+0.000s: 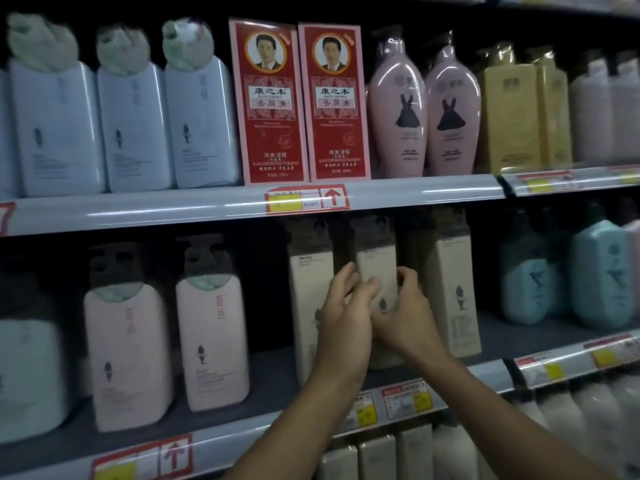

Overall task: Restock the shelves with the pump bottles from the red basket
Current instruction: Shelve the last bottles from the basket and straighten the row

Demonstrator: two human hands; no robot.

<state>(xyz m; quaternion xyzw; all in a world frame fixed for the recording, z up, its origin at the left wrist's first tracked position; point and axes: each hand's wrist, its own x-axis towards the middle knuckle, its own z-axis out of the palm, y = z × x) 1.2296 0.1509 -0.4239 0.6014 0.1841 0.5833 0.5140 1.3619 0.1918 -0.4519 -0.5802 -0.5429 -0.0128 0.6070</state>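
Cream pump bottle (375,271) upright on middle shelf (242,438); left hand (343,320) and right hand (403,317) grip its sides (equally near), fingers curled.

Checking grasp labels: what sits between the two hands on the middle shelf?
Head view: a cream pump bottle stands between the left hand and right hand, both gripping its sides. Nothing else lies between them.
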